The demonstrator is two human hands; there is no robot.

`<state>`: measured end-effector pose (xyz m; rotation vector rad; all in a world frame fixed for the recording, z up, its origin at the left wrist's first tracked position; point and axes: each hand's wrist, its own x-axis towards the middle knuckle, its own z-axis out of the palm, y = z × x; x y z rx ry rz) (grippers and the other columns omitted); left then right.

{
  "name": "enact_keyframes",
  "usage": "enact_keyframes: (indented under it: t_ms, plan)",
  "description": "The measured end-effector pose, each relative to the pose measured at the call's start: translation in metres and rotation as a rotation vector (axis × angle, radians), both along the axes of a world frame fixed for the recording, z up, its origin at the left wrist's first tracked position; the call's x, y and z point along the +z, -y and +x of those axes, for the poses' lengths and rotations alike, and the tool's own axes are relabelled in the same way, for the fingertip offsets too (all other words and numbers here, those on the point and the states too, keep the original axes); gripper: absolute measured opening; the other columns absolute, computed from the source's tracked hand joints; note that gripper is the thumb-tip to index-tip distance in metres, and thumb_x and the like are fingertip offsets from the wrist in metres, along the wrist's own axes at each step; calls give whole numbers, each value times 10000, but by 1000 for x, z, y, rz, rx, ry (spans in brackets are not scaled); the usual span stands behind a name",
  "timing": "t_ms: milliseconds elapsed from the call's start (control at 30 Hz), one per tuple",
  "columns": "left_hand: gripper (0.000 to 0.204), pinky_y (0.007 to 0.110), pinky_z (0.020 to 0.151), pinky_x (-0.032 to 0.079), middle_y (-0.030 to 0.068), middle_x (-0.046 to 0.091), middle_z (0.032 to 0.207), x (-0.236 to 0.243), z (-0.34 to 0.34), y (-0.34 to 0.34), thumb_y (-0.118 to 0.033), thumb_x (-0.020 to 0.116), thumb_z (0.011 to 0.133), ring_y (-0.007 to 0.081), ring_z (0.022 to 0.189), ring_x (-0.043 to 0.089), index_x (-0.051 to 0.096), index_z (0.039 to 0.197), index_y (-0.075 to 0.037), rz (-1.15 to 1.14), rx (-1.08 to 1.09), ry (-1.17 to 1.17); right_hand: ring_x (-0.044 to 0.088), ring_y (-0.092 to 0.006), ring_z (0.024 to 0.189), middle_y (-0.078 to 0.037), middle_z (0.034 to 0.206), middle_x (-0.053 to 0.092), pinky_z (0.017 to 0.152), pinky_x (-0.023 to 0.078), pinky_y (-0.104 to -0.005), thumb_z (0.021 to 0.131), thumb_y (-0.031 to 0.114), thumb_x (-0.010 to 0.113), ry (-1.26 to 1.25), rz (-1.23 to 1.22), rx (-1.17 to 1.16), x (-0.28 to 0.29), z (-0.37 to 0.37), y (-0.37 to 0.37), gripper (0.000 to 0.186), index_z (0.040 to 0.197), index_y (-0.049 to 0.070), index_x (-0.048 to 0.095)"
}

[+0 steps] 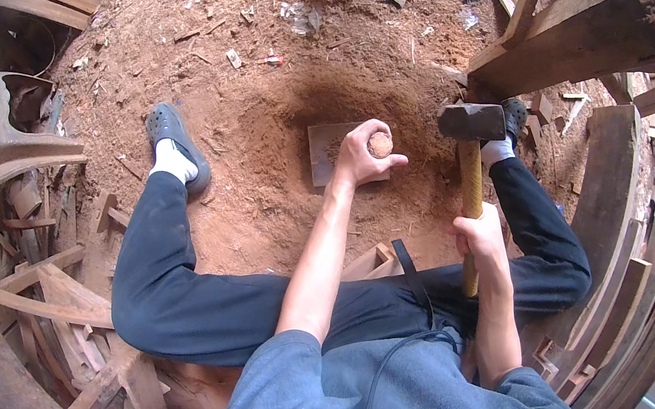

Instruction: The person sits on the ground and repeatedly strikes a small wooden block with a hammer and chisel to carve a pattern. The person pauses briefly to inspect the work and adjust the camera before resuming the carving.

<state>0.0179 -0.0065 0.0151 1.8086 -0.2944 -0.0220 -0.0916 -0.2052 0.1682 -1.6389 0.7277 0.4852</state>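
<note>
My left hand (362,156) is closed around a piece with a round, pale wooden end (380,144); the end faces up and the rest of it is hidden, so its length does not show. It is held over a flat square slab (324,162) that lies in a hollow in the dirt. In my right hand (480,237) is a sledgehammer, gripped around its yellowish handle (471,180). The dark metal hammer head (472,122) is raised to the right of the slab, apart from the wooden piece.
Sawdust-covered ground (247,131) with scraps surrounds the slab. My legs spread either side, with a grey clog (176,143) at left. A brown plastic chair (20,159) and wood offcuts (61,307) stand left. Heavy timber (567,38) and stacked boards (619,312) crowd the right.
</note>
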Motion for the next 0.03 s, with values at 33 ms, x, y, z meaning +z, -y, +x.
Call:
enact_keyframes:
  t_ms: [33]
  plan:
    - [552, 339, 801, 507, 109, 658, 913, 5, 0, 3, -399, 888, 612, 259, 854, 649, 603, 946, -64, 117, -47, -171, 433, -135, 344, -64, 500, 491, 321, 352, -269, 675, -8, 571, -31, -19, -43, -4, -1, 1, 81, 663, 37, 505]
